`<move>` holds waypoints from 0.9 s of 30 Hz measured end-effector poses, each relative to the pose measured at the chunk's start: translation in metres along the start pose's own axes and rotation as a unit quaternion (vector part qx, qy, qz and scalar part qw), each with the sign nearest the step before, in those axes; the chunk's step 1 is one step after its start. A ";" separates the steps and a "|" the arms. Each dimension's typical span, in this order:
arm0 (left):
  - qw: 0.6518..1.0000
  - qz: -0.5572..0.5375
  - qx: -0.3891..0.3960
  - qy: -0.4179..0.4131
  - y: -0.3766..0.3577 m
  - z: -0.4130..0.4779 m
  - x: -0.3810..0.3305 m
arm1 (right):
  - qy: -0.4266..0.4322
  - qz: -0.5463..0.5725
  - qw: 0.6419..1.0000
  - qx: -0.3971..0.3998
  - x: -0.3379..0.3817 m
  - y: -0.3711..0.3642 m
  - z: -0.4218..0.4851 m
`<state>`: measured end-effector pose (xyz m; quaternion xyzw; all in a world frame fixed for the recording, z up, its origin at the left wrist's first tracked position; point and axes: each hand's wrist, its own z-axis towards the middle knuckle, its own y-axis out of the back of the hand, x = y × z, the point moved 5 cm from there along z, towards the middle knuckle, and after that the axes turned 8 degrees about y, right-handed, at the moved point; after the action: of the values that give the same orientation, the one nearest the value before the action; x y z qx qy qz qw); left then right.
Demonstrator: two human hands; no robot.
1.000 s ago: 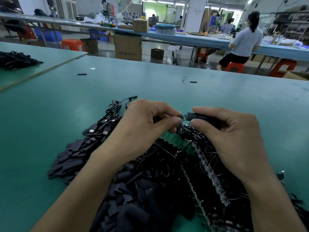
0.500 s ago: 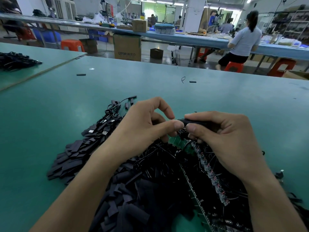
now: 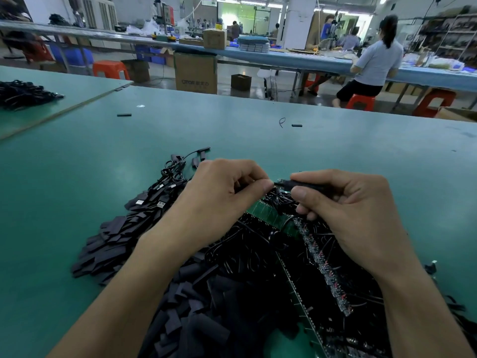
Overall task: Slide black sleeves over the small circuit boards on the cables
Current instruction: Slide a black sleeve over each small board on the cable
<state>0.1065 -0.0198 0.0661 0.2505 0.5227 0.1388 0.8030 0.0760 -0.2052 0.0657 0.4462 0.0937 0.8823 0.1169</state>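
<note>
Since 0.5 s ago: the two hands have drawn slightly apart, the thumb tips no longer meet, and a short end of board shows again in the gap. Now, left to right. A heap of loose flat black sleeves (image 3: 108, 244) lies on the teal-green tabletop (image 3: 258, 146). Just beside it is a bundle of thin black cables with silver USB plugs (image 3: 160, 200). Left hand (image 3: 222, 200): fingers curled, thumb and forefinger pinching at the left end of the small circuit board (image 3: 280, 181), held above the heap. The board's right part sits inside the black tubular sleeve (image 3: 307, 185); only its left tip is exposed. Right hand (image 3: 356, 215): forefinger on top, thumb below, pinching that sleeve along its length, other fingers curled. Beneath both hands are a green panel of boards (image 3: 268, 215) and tangled black wire. Under the right hand, a long strip of boards with red parts (image 3: 325, 270) runs toward the viewer.
</note>
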 end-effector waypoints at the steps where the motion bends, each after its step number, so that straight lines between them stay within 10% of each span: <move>1: 1.000 -0.003 0.003 -0.006 0.000 -0.001 -0.001 | 0.005 0.002 1.000 0.000 0.001 -0.001 0.000; 21: 0.997 -0.053 0.058 0.018 -0.004 -0.001 -0.002 | 0.027 0.003 1.000 0.002 0.004 -0.010 0.000; 27: 0.995 -0.082 0.048 0.026 -0.009 -0.001 -0.002 | 0.041 -0.009 0.993 -0.114 0.012 -0.003 0.000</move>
<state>0.1047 -0.0284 0.0623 0.2415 0.5681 0.0534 0.7850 0.0696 -0.1993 0.0741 0.3926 0.0018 0.9036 0.1712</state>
